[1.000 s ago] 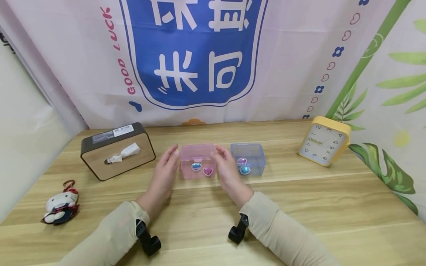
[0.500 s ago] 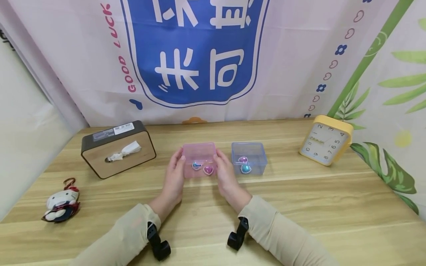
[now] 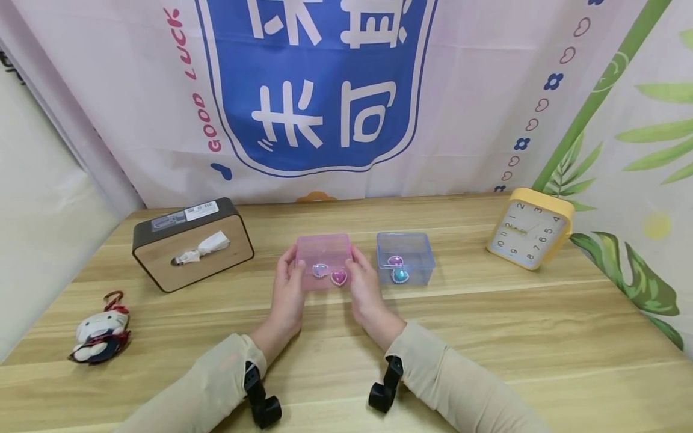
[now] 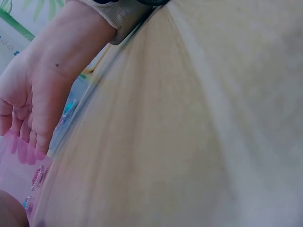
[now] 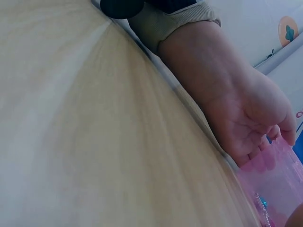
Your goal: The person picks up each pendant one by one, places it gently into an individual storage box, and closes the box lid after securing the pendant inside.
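In the head view a translucent pink plastic box (image 3: 325, 248) sits on the table, its lid down, with a blue gem (image 3: 320, 270) and a pink heart gem (image 3: 338, 277) showing through. My left hand (image 3: 287, 294) holds its left side, thumb towards me at the front corner. On the opposite side my right hand (image 3: 368, 294) grips it likewise, fingers running behind the wall. The left wrist view shows the right hand (image 4: 40, 90) against the pink box (image 4: 16, 165). Across in the right wrist view, the left hand (image 5: 246, 104) touches the pink box (image 5: 272, 177).
Just right of the pink box stands a translucent blue box (image 3: 405, 242), also containing gems (image 3: 400, 275). A wooden-faced block (image 3: 189, 258) lies at the left, near a plush keychain (image 3: 101, 334). A yellow clock (image 3: 529, 228) leans at the right. A printed cloth (image 3: 465, 120) hangs behind.
My left hand has moved right and closed onto the pink box's side, where it stood slightly apart before. The right hand has settled lower on its side. The blue box has not moved.
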### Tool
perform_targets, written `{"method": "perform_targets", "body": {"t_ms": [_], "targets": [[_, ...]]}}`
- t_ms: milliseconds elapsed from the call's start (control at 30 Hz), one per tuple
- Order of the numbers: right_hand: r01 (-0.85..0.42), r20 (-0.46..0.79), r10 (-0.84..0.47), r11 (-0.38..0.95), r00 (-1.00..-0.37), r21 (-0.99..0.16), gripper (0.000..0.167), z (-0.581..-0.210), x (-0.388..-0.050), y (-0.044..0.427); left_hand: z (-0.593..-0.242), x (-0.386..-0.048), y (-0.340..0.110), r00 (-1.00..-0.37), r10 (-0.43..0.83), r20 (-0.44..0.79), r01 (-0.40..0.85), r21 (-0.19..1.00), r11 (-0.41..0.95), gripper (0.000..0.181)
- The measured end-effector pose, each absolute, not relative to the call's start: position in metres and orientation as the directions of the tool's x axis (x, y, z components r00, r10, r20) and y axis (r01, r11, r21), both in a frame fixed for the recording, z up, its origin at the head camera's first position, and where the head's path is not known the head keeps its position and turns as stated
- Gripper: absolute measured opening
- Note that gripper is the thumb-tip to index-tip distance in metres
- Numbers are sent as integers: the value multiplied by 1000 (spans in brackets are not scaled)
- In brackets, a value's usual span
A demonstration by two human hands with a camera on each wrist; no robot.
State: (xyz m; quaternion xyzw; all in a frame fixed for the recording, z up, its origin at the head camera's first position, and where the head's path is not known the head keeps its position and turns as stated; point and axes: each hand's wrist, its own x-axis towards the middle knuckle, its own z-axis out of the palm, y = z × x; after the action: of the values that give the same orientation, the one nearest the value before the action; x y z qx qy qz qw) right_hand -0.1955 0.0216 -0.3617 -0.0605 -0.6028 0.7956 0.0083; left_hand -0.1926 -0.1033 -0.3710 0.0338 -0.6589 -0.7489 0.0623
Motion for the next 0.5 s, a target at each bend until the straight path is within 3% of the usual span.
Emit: {"method": "perform_targets", "body": {"t_ms": [500], "targets": [[-50,38,128,-92,-991,-995,45,-361,-196,15,-367,-194,-101,-990,-124,61,78,987,-142,46]]}}
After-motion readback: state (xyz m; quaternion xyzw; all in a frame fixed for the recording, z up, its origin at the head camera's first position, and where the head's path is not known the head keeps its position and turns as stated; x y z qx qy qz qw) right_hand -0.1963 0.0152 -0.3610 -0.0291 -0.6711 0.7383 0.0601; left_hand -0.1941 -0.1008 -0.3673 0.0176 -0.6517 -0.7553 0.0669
